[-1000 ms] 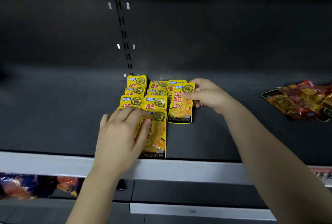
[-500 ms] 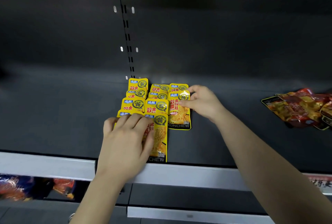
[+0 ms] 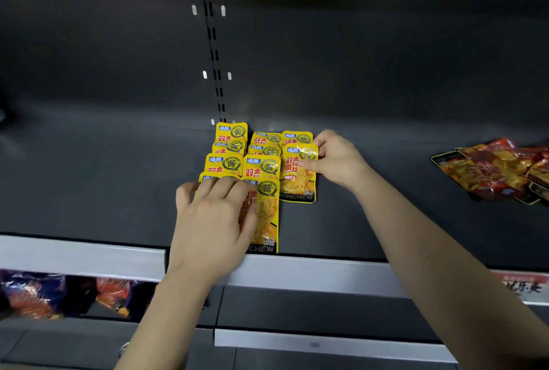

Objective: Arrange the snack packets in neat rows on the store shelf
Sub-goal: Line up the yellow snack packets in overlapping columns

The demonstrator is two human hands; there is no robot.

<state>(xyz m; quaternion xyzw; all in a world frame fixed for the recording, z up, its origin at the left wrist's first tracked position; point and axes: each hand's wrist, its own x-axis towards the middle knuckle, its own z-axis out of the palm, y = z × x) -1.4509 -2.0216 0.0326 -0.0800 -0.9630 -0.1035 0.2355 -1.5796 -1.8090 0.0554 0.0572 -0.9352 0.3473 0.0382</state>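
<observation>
Three columns of yellow snack packets (image 3: 261, 166), probably light, slick: your left hand (image 3: 208, 227) presses flat, right hand (image 3: 337, 161) pinches one's corner.

Dark shelf (image 3: 89, 176) under a dim back panel (image 3: 371, 42) with a slotted upright (image 3: 212, 42)

The right row's front packet (image 3: 298, 182) bore "KONCHEW" on its black bottom band, red "双面" beside "金钱肚", and "酱" in a round emblem. The middle row's front packet (image 3: 267, 215) showed only "CHEW". The packets behind (image 3: 261, 166) repeated "双金" and "酱". The shelf-edge label (image 3: 521, 288) was too blurred to read
</observation>
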